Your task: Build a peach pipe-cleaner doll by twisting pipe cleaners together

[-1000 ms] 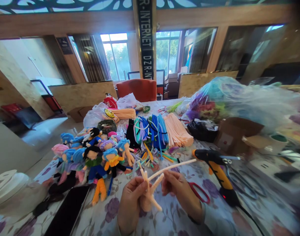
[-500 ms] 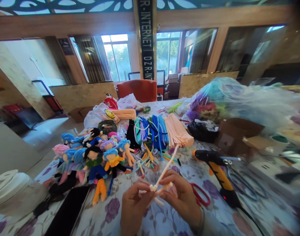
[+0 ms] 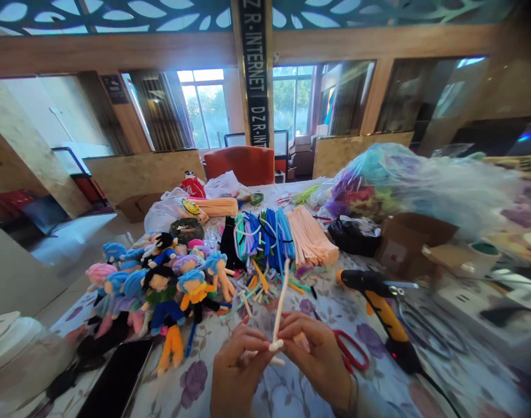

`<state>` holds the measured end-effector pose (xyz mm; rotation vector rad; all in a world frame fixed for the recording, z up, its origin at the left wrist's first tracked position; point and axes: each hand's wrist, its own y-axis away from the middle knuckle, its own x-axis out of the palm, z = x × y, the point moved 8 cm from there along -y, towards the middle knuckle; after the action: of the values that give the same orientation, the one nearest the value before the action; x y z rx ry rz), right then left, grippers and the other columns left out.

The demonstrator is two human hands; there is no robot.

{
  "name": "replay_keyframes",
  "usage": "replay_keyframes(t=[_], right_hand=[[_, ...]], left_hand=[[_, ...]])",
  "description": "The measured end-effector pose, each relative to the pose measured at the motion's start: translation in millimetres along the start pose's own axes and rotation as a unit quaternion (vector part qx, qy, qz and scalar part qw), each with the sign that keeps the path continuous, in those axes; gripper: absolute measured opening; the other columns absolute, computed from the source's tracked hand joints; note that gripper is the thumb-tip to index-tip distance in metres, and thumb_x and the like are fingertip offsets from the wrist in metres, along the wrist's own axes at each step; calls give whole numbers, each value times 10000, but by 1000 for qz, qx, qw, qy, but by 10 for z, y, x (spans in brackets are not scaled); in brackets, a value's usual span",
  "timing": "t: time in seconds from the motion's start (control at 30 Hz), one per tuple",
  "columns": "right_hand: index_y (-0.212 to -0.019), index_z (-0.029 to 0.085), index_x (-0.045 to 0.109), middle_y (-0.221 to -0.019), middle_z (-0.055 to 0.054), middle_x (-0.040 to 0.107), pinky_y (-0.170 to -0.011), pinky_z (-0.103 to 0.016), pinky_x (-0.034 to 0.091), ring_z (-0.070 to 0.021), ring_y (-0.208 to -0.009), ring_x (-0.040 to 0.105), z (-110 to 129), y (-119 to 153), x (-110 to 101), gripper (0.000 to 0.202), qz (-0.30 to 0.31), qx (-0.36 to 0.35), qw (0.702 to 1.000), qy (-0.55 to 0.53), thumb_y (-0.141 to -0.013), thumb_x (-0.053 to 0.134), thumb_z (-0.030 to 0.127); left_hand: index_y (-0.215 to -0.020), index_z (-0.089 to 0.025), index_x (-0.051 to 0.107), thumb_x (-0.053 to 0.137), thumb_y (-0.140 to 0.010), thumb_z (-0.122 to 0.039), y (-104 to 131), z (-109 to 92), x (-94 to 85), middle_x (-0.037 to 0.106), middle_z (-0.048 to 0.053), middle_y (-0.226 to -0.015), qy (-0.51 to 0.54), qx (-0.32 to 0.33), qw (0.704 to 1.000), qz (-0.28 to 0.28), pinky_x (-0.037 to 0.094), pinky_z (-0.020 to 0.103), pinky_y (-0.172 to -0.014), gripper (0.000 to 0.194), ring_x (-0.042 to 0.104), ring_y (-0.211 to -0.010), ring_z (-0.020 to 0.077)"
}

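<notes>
Between my two hands is a pale cream pipe cleaner, bent into a small knot-like lump at its lower part, with one long end sticking up. My left hand pinches the lump from the left, thumb and fingers closed on it. From the other side my right hand grips the same piece, its fingers pressed together. A short end pokes out below the lump. Just right of my right hand lie red-handled scissors, their blades partly hidden behind the hand.
Several small pipe-cleaner dolls are piled at the left, near a black phone. Bundles of blue and peach pipe cleaners lie ahead. A yellow-black glue gun with its cord rests at right, by a cardboard box.
The long end of the pipe cleaner has swung from leaning right to nearly upright. My right hand's fingers have closed in nearer to my left hand at the lump.
</notes>
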<state>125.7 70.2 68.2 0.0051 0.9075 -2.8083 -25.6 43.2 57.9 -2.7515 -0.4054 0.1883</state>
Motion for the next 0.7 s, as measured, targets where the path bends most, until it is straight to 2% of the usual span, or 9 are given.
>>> replay_keyframes(t=[0.1, 0.27, 0.33, 0.47, 0.6, 0.7], right_hand=[[-728, 198, 710, -707, -23, 690, -856, -338, 470, -162, -703, 646, 30, -8, 9, 77, 9, -11, 1000, 26, -723, 702, 121], [-758, 208, 736, -731, -46, 697, -793, -318, 492, -169, -722, 647, 72, -5, 36, 87, 24, -19, 999, 23, -749, 681, 140], [-785, 216, 741, -739, -46, 698, -814, -324, 486, -167, -729, 647, 92, 1, 57, 103, 35, -27, 999, 10, -759, 673, 142], [-814, 219, 735, -783, -46, 694, -847, -337, 473, -171, -771, 644, 83, 19, 77, 123, 52, -25, 998, -12, -760, 664, 135], [-809, 207, 724, -823, -57, 676, -726, -292, 492, -177, -784, 637, 43, 39, 91, 113, 67, -8, 998, -15, -763, 648, 138], [-790, 201, 722, -835, -61, 665, -689, -279, 486, -175, -773, 635, 18, 49, 95, 86, 69, 0, 997, -25, -775, 644, 169]], left_hand=[[-580, -220, 691, 734, -661, -290, -5, 27, 36, 670, 24, -607, -13, 20, 999, 36, 508, 283, -543, 116, 628, -613, 186], [-580, -231, 694, 723, -683, -268, -11, 53, 52, 687, 14, -605, -38, 57, 996, 58, 505, 348, -744, 113, 634, -618, 179], [-584, -239, 703, 713, -694, -271, -10, 69, 64, 697, 16, -615, -41, 52, 996, 65, 497, 346, -757, 116, 640, -646, 186], [-564, -240, 710, 708, -690, -290, -11, 139, 85, 697, 23, -612, -23, 2, 997, 77, 496, 287, -593, 136, 634, -633, 194], [-515, -225, 710, 732, -638, -283, -16, 157, 82, 680, 15, -570, 6, -52, 997, 64, 492, 283, -631, 137, 621, -630, 194], [-507, -206, 722, 759, -584, -322, 7, 212, 124, 665, 15, -540, 45, -134, 987, 73, 471, 260, -555, 144, 589, -566, 177]])
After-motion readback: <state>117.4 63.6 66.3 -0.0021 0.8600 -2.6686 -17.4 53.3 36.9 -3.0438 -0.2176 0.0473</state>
